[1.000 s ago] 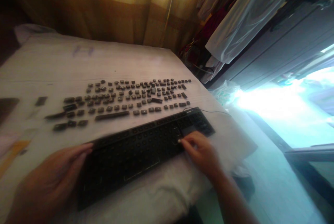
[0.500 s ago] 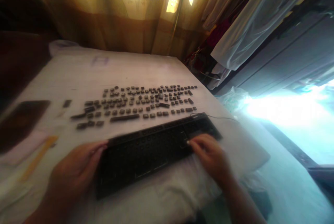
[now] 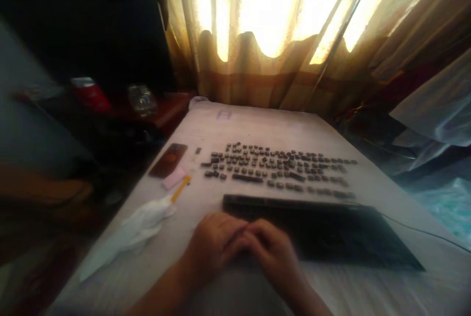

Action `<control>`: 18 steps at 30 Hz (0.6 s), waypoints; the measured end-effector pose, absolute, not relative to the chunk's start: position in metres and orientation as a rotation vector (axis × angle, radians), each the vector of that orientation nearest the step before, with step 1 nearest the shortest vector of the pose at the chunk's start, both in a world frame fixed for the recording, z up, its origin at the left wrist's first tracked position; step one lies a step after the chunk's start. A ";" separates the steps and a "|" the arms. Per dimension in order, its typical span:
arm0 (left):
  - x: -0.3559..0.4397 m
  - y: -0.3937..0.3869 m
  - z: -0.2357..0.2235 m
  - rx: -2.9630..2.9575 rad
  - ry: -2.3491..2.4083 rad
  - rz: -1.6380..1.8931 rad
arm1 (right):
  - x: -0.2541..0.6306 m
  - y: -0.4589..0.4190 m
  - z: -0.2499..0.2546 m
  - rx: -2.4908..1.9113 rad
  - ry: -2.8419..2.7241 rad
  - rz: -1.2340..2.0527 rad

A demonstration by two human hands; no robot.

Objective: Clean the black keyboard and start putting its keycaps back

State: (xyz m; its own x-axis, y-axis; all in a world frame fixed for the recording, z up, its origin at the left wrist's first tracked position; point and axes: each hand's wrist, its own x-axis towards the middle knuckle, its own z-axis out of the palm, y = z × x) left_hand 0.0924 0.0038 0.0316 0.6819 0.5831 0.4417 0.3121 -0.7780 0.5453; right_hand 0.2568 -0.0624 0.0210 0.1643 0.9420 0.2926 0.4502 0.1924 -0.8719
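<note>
A black keyboard (image 3: pixel 342 232) lies on the white-covered surface, its left front part hidden behind my hands. My left hand (image 3: pixel 217 240) is closed, fingertips pinched, by the keyboard's left end. Against those fingertips, my right hand (image 3: pixel 274 247) is also pinched closed. Whatever sits between the fingers, if anything, is too blurred and covered to make out. Beyond the keyboard, many loose dark keycaps (image 3: pixel 265 163) are spread in rough rows, with a long spacebar (image 3: pixel 247 178) among them.
To the left lie a brown phone (image 3: pixel 168 160), a pink paper (image 3: pixel 174 178), a yellow strip (image 3: pixel 180 189) and a crumpled white cloth (image 3: pixel 134 225). A cable (image 3: pixel 415 229) runs off right from the keyboard. Farther back left stand a red can (image 3: pixel 90 95) and a glass object (image 3: pixel 142 100).
The view has swung left. My right hand has left the keyboard's right part and come together with my left hand at the left end. The keyboard now sits at a different angle in view.
</note>
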 end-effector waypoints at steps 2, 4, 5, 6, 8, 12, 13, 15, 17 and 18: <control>0.082 -0.003 0.034 2.350 0.780 0.845 | 0.248 -0.060 0.020 -1.392 -1.426 0.680; 0.071 -0.006 0.035 2.196 0.841 0.822 | 0.239 -0.059 0.019 -1.374 -1.419 0.736; 0.066 -0.007 0.035 2.115 0.866 0.803 | 0.235 -0.058 0.018 -1.371 -1.410 0.754; 0.062 -0.007 0.034 2.040 0.888 0.787 | 0.230 -0.057 0.018 -1.371 -1.401 0.773; 0.054 -0.008 0.030 1.917 0.936 0.768 | 0.220 -0.053 0.018 -1.369 -1.401 0.807; 0.037 -0.008 0.024 1.791 1.055 0.815 | 0.199 -0.045 0.020 -1.366 -1.470 0.788; 0.031 -0.007 0.023 1.813 1.096 0.823 | 0.196 -0.043 0.021 -1.373 -1.480 0.763; 0.017 -0.004 0.021 1.971 1.219 0.817 | 0.193 -0.040 0.022 -1.402 -1.489 0.715; 0.001 0.001 0.017 2.248 1.389 0.782 | 0.195 -0.040 0.025 -1.431 -1.491 0.672; -0.006 0.003 0.014 2.380 1.464 0.755 | 0.197 -0.041 0.027 -1.437 -1.495 0.655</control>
